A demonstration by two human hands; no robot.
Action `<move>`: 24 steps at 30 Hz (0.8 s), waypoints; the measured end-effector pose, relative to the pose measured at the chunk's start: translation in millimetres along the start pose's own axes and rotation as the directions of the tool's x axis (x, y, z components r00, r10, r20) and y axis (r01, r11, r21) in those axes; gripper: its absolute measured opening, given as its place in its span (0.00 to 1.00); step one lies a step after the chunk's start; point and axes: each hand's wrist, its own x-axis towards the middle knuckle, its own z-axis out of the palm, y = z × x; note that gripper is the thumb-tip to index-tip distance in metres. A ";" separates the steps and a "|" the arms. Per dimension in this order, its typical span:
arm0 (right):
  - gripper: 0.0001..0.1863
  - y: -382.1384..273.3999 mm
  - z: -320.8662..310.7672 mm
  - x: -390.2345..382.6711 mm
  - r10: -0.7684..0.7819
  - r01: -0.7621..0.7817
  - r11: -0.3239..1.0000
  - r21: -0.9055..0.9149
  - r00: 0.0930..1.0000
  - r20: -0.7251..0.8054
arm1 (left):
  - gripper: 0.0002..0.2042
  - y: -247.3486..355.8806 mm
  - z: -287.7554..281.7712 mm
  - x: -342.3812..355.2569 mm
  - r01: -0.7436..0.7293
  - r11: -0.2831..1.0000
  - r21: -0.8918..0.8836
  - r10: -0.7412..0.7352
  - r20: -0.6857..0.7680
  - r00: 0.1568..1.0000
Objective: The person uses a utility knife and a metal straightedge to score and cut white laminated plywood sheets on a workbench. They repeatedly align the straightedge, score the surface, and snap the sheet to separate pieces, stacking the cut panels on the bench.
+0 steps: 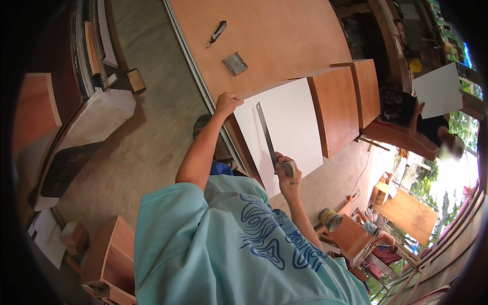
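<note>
In front of me a white panel (pixel 297 119) lies across the wooden work surface. My left hand (pixel 229 103) is closed at its far left corner, fingers curled over the edge. A long grey metal blade with a hole at its far end, which looks like a try square (pixel 266 128), slants over the panel. My right hand (pixel 288 182) grips its thick stock near the panel's close edge. Past the panel, a utility knife (pixel 217 34) and a flat grey scraper-like plate (pixel 235 64) rest on the large brown board (pixel 274 38).
Two brown wooden boxes (pixel 333 112) stand right of the panel. Farther right a person holds another white board (pixel 438 91). A bucket (pixel 330 219) stands lower right, near other people. Stacked boards and a white-sided cabinet (pixel 104 117) are left, across the concrete floor (pixel 157 101).
</note>
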 end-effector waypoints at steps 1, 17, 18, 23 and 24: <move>0.09 1.6 0.8 0.8 -0.015 0.015 1.000 0.003 1.000 0.021 | 0.12 -5.5 5.4 -3.6 -0.027 0.997 -0.075 0.024 -0.042 0.999; 0.11 25.7 1.7 35.9 -0.393 0.445 0.879 -0.173 0.880 0.267 | 0.08 -48.0 55.5 -60.9 0.009 0.770 -0.638 -0.230 -0.264 0.937; 0.11 22.0 5.1 40.0 -0.397 0.458 0.868 -0.193 0.873 0.285 | 0.08 -50.6 53.5 -59.9 0.005 0.765 -0.644 -0.223 -0.257 0.940; 0.11 7.1 21.3 61.7 -0.404 0.493 0.838 -0.233 0.848 0.343 | 0.26 -33.1 33.7 -62.5 0.067 0.578 -0.814 -0.281 -0.121 0.952; 0.11 4.5 24.4 63.9 -0.397 0.490 0.841 -0.230 0.847 0.353 | 0.31 -29.3 26.6 -61.8 0.111 0.557 -0.823 -0.307 -0.081 0.948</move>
